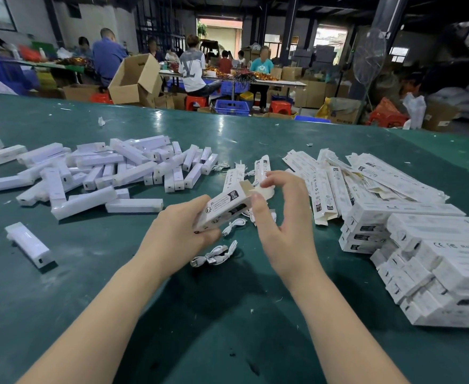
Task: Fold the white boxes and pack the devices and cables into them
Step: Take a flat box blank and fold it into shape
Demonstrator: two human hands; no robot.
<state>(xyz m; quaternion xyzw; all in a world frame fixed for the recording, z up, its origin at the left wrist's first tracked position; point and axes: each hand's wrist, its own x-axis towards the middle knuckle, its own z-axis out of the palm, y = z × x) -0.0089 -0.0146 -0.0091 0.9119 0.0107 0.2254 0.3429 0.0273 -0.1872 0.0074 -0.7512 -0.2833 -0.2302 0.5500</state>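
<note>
My left hand (pixel 176 231) grips a white printed box (pixel 223 207) above the green table, its far end open. My right hand (pixel 280 214) pinches the box's end flap (pixel 261 191) between thumb and fingers. White coiled cables (pixel 216 253) lie on the table just below the box. A heap of white devices (pixel 111 173) spreads across the left side, and one lone device (pixel 29 245) lies at the near left. Flat unfolded boxes (pixel 352 178) fan out to the right, with a stack of packed boxes (pixel 427 261) at the near right.
The green table (pixel 227 328) carries small paper scraps. Beyond its far edge several people sit at other tables among cardboard cartons (pixel 136 79), blue crates (pixel 232 108) and red stools. A standing fan (pixel 369 59) is at the back right.
</note>
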